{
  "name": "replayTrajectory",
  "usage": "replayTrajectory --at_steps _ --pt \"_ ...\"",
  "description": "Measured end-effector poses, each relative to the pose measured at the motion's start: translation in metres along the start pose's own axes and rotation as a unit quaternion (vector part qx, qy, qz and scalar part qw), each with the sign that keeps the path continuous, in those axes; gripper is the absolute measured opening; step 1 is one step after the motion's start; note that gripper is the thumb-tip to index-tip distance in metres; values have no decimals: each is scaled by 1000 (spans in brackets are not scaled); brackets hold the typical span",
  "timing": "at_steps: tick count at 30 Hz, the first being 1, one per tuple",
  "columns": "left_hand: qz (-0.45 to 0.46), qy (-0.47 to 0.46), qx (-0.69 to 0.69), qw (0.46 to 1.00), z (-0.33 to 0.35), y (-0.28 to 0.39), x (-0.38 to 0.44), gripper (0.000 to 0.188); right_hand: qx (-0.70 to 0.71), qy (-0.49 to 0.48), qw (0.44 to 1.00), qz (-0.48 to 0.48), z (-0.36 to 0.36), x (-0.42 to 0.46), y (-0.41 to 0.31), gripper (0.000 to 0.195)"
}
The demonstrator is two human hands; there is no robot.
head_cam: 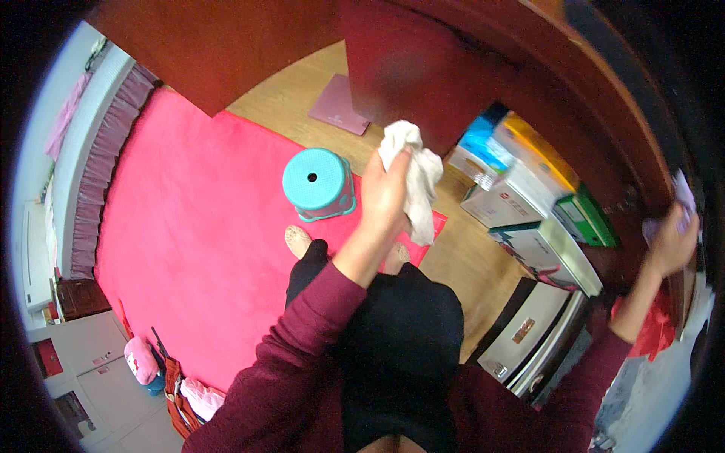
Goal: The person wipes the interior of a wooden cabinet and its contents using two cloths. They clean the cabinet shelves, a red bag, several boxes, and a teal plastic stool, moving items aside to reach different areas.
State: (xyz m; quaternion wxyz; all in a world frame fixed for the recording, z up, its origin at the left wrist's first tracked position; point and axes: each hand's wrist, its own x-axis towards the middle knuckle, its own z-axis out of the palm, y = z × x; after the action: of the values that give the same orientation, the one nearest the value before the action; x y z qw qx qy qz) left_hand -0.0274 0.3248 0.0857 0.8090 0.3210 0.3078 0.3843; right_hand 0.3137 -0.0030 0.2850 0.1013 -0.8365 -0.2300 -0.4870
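In the middle of the head view my left hand [388,189] is closed on a crumpled white cloth [416,175], which hangs down past my fingers. Left of it, on the pink mat, stands a turquoise plastic stool [317,180] with a hole in its seat. At the far right my right hand [674,240] grips a light purple cloth [684,192], beside the edge of dark red wooden furniture. Part of that cloth sticks out above the fingers; the rest is partly hidden by the hand.
A pink mat [187,209] covers much of the floor. Several boxes [504,198] stand right of centre, near a silver appliance [527,334]. A pink flat scale-like object [340,105] lies by a wooden door panel [215,45]. A bed with a ruffled skirt [107,175] is at left.
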Motion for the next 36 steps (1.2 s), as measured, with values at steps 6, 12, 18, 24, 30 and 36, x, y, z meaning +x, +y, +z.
replayTrajectory --at_steps 6,12,18,24,30,36 --pt "-40 87 16 995 -39 -25 14 26 141 -9 983 -114 22 -9 -15 32" --pt "-29 37 73 996 -66 6 -6 28 190 39 977 -85 24 -40 -43 26" --pt "189 127 289 930 -96 36 -24 31 327 -450 828 -65 45 -237 -351 37" --pt "329 59 365 869 -90 54 -38 48 546 -555 573 -256 89 -372 -511 41" --pt "306 73 346 884 -126 77 -19 47 538 -450 664 -261 124 -380 -612 44" --pt "188 162 313 917 -254 112 37 37 634 -458 530 -329 131 -471 -560 39"
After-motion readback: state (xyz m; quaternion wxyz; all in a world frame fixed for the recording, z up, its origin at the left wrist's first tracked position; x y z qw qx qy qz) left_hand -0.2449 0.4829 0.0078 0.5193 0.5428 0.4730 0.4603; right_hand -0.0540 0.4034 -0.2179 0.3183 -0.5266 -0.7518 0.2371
